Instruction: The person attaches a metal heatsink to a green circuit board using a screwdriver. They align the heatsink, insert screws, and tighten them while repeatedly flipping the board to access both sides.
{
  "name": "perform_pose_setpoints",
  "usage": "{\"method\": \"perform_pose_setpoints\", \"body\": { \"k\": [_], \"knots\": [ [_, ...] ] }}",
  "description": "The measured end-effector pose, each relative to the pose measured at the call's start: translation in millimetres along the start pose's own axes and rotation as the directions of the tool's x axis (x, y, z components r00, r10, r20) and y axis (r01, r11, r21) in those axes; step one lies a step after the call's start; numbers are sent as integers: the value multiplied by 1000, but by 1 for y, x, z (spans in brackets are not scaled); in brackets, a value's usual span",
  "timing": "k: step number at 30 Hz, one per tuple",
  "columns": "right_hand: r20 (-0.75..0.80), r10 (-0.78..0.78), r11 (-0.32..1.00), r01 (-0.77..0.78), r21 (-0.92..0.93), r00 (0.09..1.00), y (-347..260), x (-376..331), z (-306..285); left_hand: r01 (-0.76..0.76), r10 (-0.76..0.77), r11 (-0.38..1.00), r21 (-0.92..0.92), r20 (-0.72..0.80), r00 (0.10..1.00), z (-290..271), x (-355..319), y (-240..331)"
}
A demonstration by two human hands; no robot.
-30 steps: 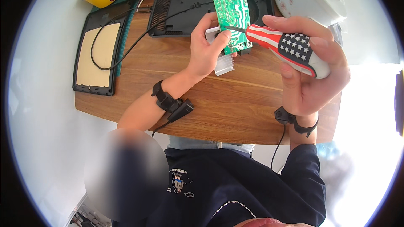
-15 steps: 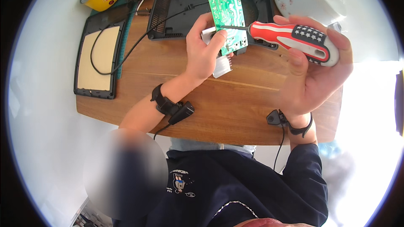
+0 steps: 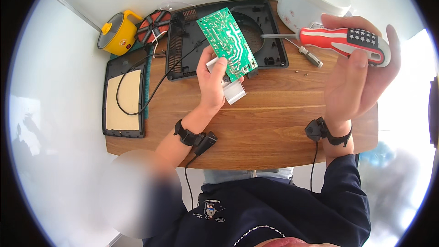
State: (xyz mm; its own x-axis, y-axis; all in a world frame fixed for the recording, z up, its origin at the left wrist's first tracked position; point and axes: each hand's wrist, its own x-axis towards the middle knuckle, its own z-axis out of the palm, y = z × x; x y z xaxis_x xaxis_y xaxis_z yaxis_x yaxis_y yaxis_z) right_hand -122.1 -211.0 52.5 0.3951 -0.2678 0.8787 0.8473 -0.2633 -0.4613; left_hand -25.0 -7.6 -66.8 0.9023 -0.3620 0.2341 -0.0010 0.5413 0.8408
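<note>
My left hand grips a green circuit board by its lower left edge, thumb on the soldered face. A silver finned heat sink sticks out below the board. My right hand holds a screwdriver with a red, white and black starred handle. Its shaft points left and its tip is apart from the board, over the black plastic housing behind. A black cable runs from near the board toward the left of the table.
A smaller grey-handled screwdriver and a few tiny screws lie on the wooden table. A black frame with a beige panel is at left. Behind stand a yellow pot, a red-and-black coil and a white rice cooker.
The screwdriver has drawn away from the board to the right, its tip no longer at the board's face. The board now tilts further to the left at its top. My view has shifted.
</note>
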Motion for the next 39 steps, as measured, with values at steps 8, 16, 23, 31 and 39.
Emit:
{"method": "perform_pose_setpoints", "body": {
  "k": [8, 16, 23, 31, 39],
  "knots": [
    [176, 428, 826, -304, -475, 887, 15, 1, 4, -7, 10, 993, -116, 23, 1000, 15, 9, 32],
    [472, 221, 875, 40, -482, 853, 34, -5, 26, 17, -25, 926, -378, -15, 1000, 23, 36, 66],
    [528, 44, 846, 250, -471, 848, 29, -18, 34, -76, 48, 958, -276, -105, 993, 31, 31, 77],
    [423, -6, 861, 220, -458, 906, 34, -15, 33, -162, 157, 975, -154, -45, 987, 35, 25, 75],
    [483, 10, 875, 226, -429, 876, 30, -17, 35, -132, 131, 969, -210, -17, 991, 36, 25, 66]
  ]
}}
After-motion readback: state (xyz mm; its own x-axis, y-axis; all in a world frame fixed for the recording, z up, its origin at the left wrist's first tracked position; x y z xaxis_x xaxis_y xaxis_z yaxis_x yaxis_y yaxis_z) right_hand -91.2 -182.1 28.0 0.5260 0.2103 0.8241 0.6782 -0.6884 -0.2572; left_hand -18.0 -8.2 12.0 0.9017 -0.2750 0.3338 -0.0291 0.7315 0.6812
